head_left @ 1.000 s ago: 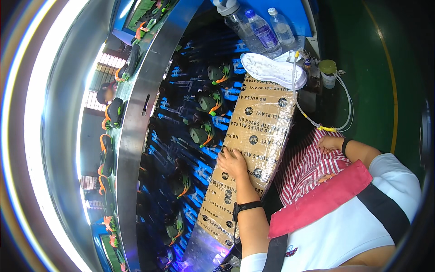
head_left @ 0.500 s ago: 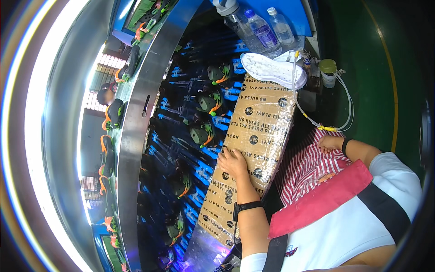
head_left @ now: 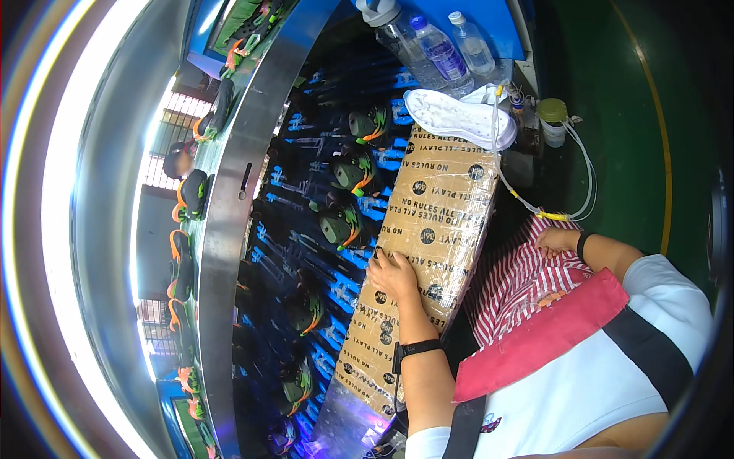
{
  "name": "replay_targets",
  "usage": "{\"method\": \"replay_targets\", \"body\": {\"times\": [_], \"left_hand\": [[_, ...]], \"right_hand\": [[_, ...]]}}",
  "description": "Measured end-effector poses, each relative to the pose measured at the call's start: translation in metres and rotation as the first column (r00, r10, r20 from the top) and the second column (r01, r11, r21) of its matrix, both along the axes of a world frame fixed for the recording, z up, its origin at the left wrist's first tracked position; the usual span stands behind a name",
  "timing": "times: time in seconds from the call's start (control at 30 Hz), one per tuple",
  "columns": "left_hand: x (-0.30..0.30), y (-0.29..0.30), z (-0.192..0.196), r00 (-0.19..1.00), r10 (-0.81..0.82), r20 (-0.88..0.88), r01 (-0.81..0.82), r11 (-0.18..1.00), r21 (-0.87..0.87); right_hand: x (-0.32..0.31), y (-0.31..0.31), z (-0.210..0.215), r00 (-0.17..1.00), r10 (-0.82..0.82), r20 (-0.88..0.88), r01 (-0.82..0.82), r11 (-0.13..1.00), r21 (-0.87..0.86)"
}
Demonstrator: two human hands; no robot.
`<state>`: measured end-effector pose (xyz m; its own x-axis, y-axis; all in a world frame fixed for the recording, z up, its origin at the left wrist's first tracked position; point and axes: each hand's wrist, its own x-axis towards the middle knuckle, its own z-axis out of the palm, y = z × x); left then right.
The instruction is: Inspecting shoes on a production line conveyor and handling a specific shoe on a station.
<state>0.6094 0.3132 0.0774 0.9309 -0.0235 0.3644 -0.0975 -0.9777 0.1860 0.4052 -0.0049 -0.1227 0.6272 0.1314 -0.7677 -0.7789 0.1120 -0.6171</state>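
Cardboard cover [head_left: 440,206]: tan, printed all over in black, under shiny clear film or tape. It lies along the long narrow table [head_left: 344,419], whose bare metal shows at the near end.
Left hand [head_left: 392,275]: resting on the cover near its left edge, fingers loosely spread. Grip's released, it's only touching, nothing clutched that I can see.
Right hand [head_left: 556,242]: lying on the red-and-white striped apron [head_left: 501,294], fingers sort of curled. Can't tell if that grip has any cloth pinched in it.
How the cover handles: my guess is light, stiffish but bendy, and kinda slippery where the film is shiny. Not really fragile, though the film could wrinkle or tear at the edges. Looks stuck down, but I can't be sure.
Where to grab it: I'd go for the long side edges, one hand each side. The flat middle gives you nothing to pinch.
Far end: a white shoe sole [head_left: 459,118] lies across it, with thin clear tubing [head_left: 592,183] and a yellow-lidded jar [head_left: 553,112] just off to the right. Bottles [head_left: 445,55] stand behind the sole.
Left of the table: dark shoes with green and orange trim [head_left: 340,222] sit among blue brackets [head_left: 373,206], apart from the hand.
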Motion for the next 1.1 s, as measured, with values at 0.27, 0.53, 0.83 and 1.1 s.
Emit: {"method": "replay_targets", "body": {"times": [0.27, 0.53, 0.83, 1.1], "left_hand": [[0.0006, 0.0012, -0.0022, 0.999, -0.025, 0.025, 0.025, 1.000, -0.014], [0.0009, 0.0015, -0.0035, 0.999, -0.026, 0.030, 0.026, 1.000, -0.009], [0.0003, 0.0012, -0.0029, 0.999, -0.024, 0.029, 0.025, 1.000, -0.019], [0.0002, 0.0009, -0.0024, 1.000, -0.024, 0.015, 0.024, 0.999, -0.020]], "right_hand": [[-0.0006, -0.0005, 0.0013, 1.000, 0.004, 0.008, -0.004, 1.000, -0.009], [-0.0003, -0.0005, -0.0016, 1.000, 0.002, 0.009, -0.002, 1.000, -0.007], [-0.0003, -0.0009, -0.0009, 1.000, -0.008, -0.003, 0.008, 1.000, 0.005], [-0.0003, -0.0016, -0.0024, 1.000, -0.005, -0.004, 0.005, 1.000, 0.011]]}}
